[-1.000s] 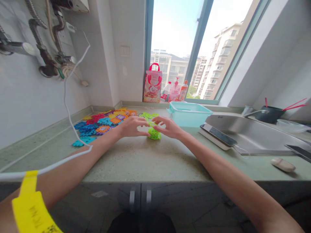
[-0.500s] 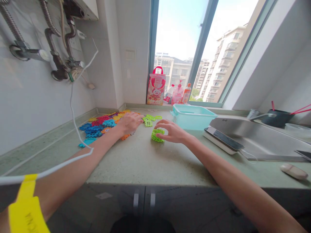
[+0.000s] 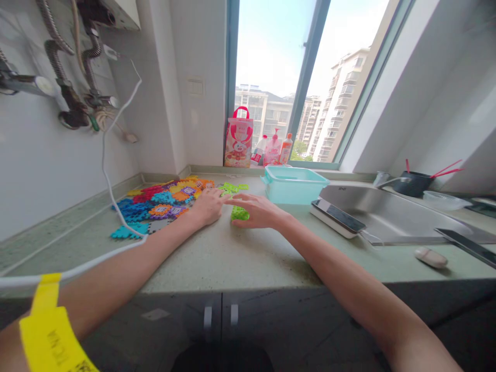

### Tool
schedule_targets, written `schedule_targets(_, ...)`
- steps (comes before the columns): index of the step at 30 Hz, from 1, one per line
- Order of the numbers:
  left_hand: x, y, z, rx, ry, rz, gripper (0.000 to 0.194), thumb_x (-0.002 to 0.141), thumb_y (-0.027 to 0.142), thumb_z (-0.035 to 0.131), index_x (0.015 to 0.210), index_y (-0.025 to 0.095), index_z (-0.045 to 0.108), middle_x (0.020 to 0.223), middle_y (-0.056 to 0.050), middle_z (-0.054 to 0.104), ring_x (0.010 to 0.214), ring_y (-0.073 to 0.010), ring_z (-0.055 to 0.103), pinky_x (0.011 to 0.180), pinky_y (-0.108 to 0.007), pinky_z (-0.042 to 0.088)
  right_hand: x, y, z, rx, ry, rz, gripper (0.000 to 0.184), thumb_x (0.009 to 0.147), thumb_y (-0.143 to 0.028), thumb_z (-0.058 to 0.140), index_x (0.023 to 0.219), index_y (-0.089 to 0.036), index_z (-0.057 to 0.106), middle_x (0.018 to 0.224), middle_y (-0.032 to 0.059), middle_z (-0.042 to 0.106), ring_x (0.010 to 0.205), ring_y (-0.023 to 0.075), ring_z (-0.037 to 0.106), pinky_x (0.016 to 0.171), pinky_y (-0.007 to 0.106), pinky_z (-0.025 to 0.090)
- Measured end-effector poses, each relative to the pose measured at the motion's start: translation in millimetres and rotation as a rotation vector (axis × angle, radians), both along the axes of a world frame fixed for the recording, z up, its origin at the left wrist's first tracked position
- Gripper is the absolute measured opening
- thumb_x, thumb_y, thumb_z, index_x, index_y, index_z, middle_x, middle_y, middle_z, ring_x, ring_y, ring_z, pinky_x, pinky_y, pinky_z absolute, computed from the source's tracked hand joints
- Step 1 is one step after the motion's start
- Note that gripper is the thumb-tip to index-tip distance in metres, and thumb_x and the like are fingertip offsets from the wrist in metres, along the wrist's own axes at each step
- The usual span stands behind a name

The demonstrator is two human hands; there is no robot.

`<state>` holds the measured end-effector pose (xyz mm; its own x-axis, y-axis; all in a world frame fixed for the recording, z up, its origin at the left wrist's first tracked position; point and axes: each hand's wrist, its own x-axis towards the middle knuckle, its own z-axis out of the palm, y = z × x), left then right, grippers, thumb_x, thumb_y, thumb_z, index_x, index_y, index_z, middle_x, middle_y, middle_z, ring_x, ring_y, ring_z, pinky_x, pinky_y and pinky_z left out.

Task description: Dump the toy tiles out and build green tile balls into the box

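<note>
Green block cluster (image 3: 239,213) sitting on the countertop (image 3: 232,258) near its middle, being covered by the right hand (image 3: 258,211), fingers curled loosely over it. Left hand (image 3: 209,205) lying just beside, fingers spread flat, touching loose green pieces (image 3: 231,188). Colourful tile pile (image 3: 163,199) lying toward the back left corner; teal tub (image 3: 294,185) standing toward the back edge.

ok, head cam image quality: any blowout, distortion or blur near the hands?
Head view: window sky is blown out to near white; wide-angle warping bends the wall and counter edge lines; cabinet front below sits in shadow. Left hand, right hand and green block piece are evenly lit and slightly soft.
</note>
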<state>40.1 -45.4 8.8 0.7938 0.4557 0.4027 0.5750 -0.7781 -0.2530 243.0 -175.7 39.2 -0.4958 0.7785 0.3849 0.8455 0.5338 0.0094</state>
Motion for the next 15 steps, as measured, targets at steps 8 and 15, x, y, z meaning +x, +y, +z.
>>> schedule_targets(8, -4, 2, -1.7, -0.001, -0.026, 0.044, 0.048, 0.094, 0.02, 0.05, 0.139, 0.024, 0.066, 0.138, -0.014, 0.067, 0.128, -0.0322, 0.059, 0.105, -0.049, 0.045, -1, 3, -11.9, -0.097, -0.046, -0.03, 0.057, 0.093, -0.044, 0.069, 0.147, -0.028, 0.061, 0.133, 0.0115, 0.069, 0.108, 0.0286, 0.071, 0.096, 0.039, 0.053)
schedule_targets(15, -5, 0, -2.6, -0.026, -0.04, 0.059, 0.042, 0.097, 0.024, 0.051, 0.135, 0.025, 0.068, 0.138, -0.012, 0.068, 0.13, -0.0301, 0.058, 0.107, -0.046, 0.044, 7, 4, -10.5, -0.177, -0.046, -0.108, 0.057, 0.088, -0.036, 0.071, 0.144, -0.027, 0.066, 0.114, 0.0111, 0.072, 0.097, 0.0273, 0.071, 0.093, 0.038, 0.053)
